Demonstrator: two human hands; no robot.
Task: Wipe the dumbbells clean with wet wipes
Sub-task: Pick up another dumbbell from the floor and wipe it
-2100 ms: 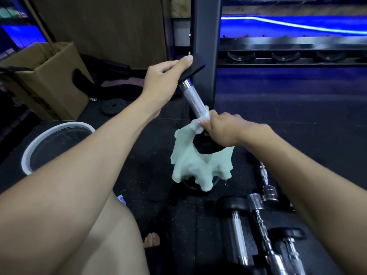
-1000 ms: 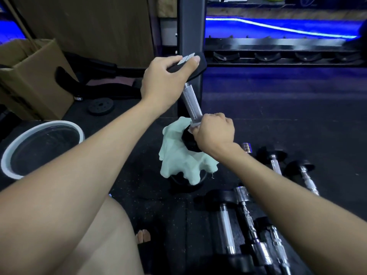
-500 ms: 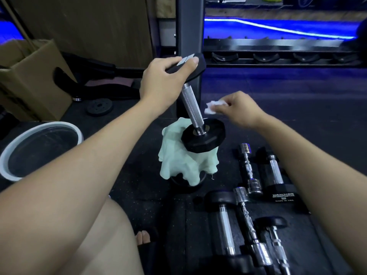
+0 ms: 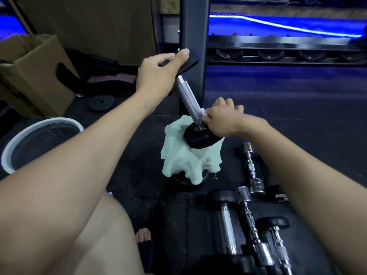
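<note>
Dumbbell (image 4: 188, 100), one, held tilted; upper black head under the left hand (image 4: 156, 74), whose fingers and thumb curl over it; lower black head resting on a pale green cloth (image 4: 178, 157) draped over a dark round object on the floor (image 4: 297, 120); knurled steel handle bare between the two heads.

Wet wipe (image 4: 203, 113), one, small and white; pinched in the right hand (image 4: 220, 120) and pressed to the foot of the handle, just above the lower head; mostly hidden by the fingers.

Writing: white lettering on a black dumbbell head (image 4: 282, 196) near the right forearm, too small and cut off to read; no other label legible.

Other dumbbells on the floor, lower right: at least five, lying close together, chrome handles, some with black heads, some with chrome heads; the right forearm covers part of the group, so the count is uncertain.

Surroundings: white-rimmed basin (image 4: 37, 141), one, at left; cardboard box (image 4: 33, 76), one, behind it; small weight plate (image 4: 101, 101), one, flat on the floor; dark upright post (image 4: 193, 26) directly behind the held dumbbell; rack with empty cradles (image 4: 288, 54) at right, four cradles in view; blue light strip (image 4: 288, 26) beyond.
</note>
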